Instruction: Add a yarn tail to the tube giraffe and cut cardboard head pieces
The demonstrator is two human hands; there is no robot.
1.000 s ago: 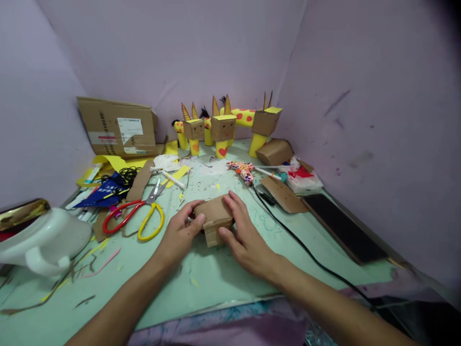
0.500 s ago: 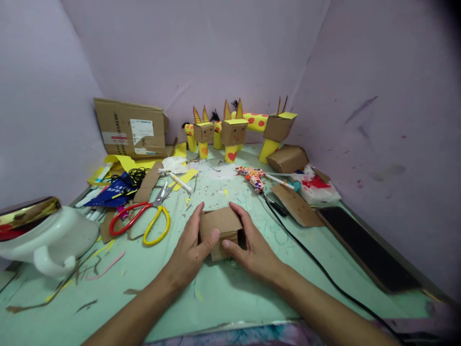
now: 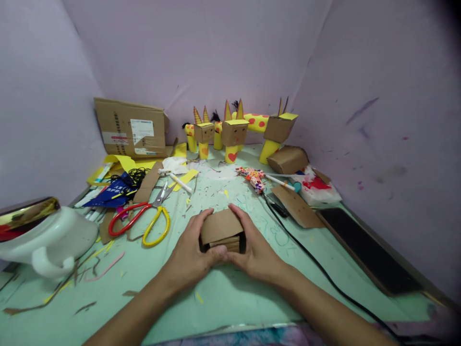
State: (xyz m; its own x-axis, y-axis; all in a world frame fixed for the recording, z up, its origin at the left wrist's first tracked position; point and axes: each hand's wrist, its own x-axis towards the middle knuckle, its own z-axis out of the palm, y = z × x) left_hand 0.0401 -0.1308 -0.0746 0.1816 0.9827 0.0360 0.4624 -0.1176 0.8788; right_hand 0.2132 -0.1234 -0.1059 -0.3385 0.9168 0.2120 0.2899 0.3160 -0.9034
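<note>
A small brown cardboard box [image 3: 220, 227] sits on the green mat near the front middle, its near side showing folded flaps. My left hand [image 3: 190, 252] wraps its left side, fingers curled round the far edge and thumb under the front. On the right side, my right hand [image 3: 254, 250] grips it, fingers along the box's right edge, thumb meeting the left thumb beneath the flaps. Both hands are closed on the box.
Red and yellow scissors [image 3: 142, 217] lie to the left. Cardboard giraffe figures [image 3: 234, 132] stand at the back, next to a flat shipping box [image 3: 129, 127]. A black cable [image 3: 309, 259] runs on the right past a dark tablet [image 3: 367, 250]. A white jug [image 3: 46, 240] stands far left.
Both thumbs have slid down under the box's front, and the front flaps now show folded inward. The box has tipped slightly toward me.
</note>
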